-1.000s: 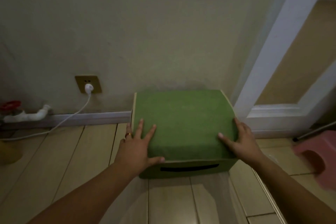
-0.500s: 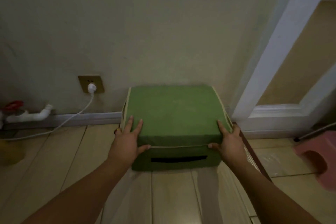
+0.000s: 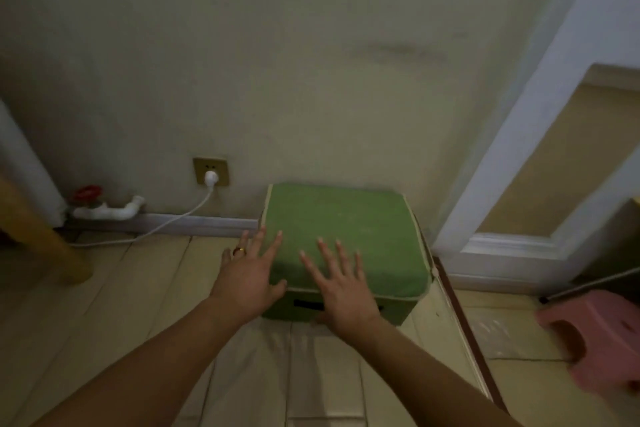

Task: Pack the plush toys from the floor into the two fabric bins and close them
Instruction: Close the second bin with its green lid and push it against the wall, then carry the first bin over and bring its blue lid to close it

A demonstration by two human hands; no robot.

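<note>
Below centre of the frame, one green fabric bin [image 3: 341,236] sits on the pale plank floor [image 3: 138,288], its lid down and its back edge close to the wall [image 3: 277,62]. You have two hands on it. Your left hand [image 3: 247,279] lies at the bin's left front corner, fingers straight and spread, grasping nothing, the thumb against the front edge of the lid; one ring [image 3: 239,251] shows on a finger. Your right hand [image 3: 341,284] lies flat over the front middle of the lid, fingers straight and fanned, also grasping nothing; its thumb is hidden below the palm, so you cannot tell what it touches. One dark handle slot [image 3: 306,304] shows on the bin's front face, partly covered by that hand.

At left of centre, one brass-coloured wall socket [image 3: 210,171] carries one white plug [image 3: 211,178], its cord trailing down to the left. Further left, one white pipe [image 3: 107,211] with one red valve handle [image 3: 86,193] runs along the skirting. One pink plastic stool [image 3: 599,340] stands at the lower right edge. One white door frame [image 3: 540,114] rises at the right. No plush toy is visible.
</note>
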